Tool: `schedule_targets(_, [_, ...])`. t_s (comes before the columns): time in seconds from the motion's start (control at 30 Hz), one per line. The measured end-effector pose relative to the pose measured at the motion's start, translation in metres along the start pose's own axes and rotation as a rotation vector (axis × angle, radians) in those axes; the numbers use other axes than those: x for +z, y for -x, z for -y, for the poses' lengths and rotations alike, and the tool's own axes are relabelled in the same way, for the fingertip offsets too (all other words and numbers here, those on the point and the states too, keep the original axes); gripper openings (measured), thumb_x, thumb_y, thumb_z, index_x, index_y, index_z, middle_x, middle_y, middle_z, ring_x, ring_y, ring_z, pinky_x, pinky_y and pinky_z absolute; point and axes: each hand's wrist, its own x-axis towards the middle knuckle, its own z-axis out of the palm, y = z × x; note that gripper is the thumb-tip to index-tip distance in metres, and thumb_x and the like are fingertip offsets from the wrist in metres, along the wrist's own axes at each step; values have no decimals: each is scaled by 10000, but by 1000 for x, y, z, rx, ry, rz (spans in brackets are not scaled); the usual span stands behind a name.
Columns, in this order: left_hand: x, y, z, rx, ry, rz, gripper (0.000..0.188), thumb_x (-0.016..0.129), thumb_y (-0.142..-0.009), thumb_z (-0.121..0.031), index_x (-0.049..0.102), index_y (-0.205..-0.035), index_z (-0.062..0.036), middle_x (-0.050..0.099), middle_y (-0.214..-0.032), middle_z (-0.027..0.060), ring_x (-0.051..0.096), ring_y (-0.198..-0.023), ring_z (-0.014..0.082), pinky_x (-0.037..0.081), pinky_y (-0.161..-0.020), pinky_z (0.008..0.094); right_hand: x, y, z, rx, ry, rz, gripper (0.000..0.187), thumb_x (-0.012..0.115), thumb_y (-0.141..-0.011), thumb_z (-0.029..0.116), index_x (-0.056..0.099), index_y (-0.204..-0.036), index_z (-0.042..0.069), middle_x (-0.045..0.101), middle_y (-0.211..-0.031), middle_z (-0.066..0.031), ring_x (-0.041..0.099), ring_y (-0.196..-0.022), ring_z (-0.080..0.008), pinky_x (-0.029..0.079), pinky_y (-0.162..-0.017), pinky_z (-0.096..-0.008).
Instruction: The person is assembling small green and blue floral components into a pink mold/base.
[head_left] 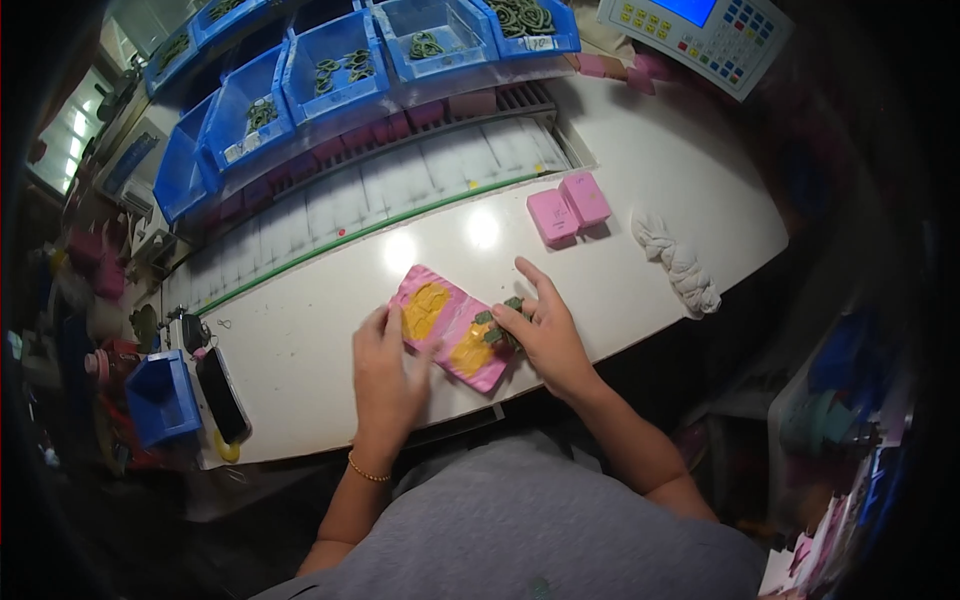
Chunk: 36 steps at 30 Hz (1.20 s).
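The right hand (548, 338) pinches small dark-green blocky pieces (492, 336) over the near-right end of a flat pink rectangular slab (453, 322) with yellow patches. The slab's long axis slants far-left to near-right; whether the blurred left hand (388, 368) along its left edge grips it, I can't tell. Small dark marks show on two pink block-shaped boxes (552, 218).

A blue bin (567, 37) at the top of the frame has a white label (540, 44) with dark marks. Another blue bin (268, 137), upper left, has a white tag (243, 148). Two pink blocks (552, 222), right of the middle, have tiny dark writing. The machine (738, 76), upper right, has marked keys (645, 16). The small writing is too blurry to read.
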Motion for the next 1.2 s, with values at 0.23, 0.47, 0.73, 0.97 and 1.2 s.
schedule_targets(0.23, [9, -5, -3, 106, 74, 149, 1456, 895, -610, -613, 87, -1572, 123, 202, -1622, 347, 216, -1525, 462, 159, -1233, 581, -22, 10, 14, -58, 266, -86, 649, 631, -999, 84, 302, -1552, -6, 674, -914, -106, 655, -662, -161, 524, -603, -273])
schedule_targets(0.47, [2, -9, 10, 170, 251, 197, 1493, 933, -559, -566, 77, -1572, 119, 223, -1613, 350, 268, -1510, 441, 146, -1254, 535, -23, -11, 16, -897, 1398, -138, 440, 706, -864, 74, 638, -1299, 76, 635, -1154, -146, 574, -1084, -325, 471, -948, -444])
schedule_targets(0.73, [4, -5, 12, 179, 148, 158, 1445, 913, -577, -538, 93, -1576, 108, 276, -1622, 288, 289, -1513, 396, 171, -1249, 544, 25, -26, -6, -1018, 1400, 395, 366, 672, -858, 189, 654, -1210, 90, 607, -1147, -77, 569, -1086, -285, 471, -921, -422])
schedule_targets(0.97, [8, -2, 12, 217, 109, 113, 1469, 896, -589, -590, 64, -1578, 108, 287, -1631, 255, 299, -1511, 392, 156, -1252, 543, 21, -30, -2, -945, 1450, 432, 374, 666, -864, 202, 655, -1234, 146, 608, -1154, -36, 568, -1051, -249, 483, -877, -384])
schedule_targets(1.2, [12, 3, 12, 218, 72, 51, 1541, 883, -583, -656, 2, -1558, 148, 303, -1624, 250, 343, -1491, 386, 151, -1254, 538, 25, -39, -3, -850, 1390, 407, 412, 660, -859, 161, 656, -1271, 165, 611, -1163, -27, 565, -1035, -249, 495, -809, -364])
